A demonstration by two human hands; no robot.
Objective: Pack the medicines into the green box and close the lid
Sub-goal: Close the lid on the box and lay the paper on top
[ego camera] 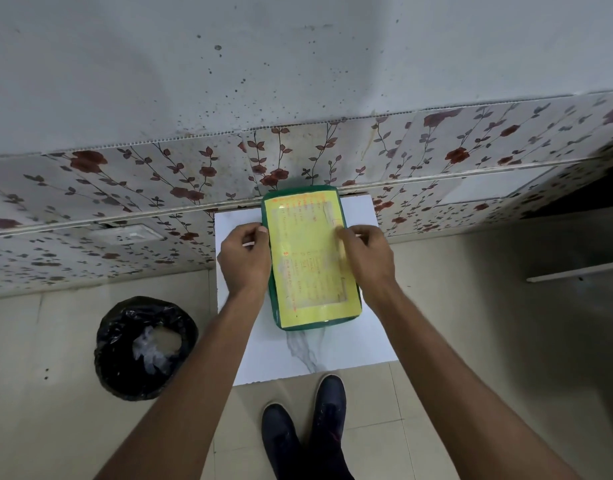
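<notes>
Green box (281,306), yellow-labelled lid down, lies on the white desk (332,355); left hand (244,261) and right hand (369,259) each grip clenched on its sides.

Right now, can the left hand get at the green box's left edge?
Probably yes. The left hand is already at the green box, fingers on its left edge; nothing lies between them. The right hand is at the opposite edge.

A small white table (332,355) with a grey marble streak stands against a wall (298,64) that is plain grey and speckled above, with rose-patterned tiles (125,188) below. The floor (471,341) is beige tile. Left of the table sits a black-lined bin (144,348).
</notes>
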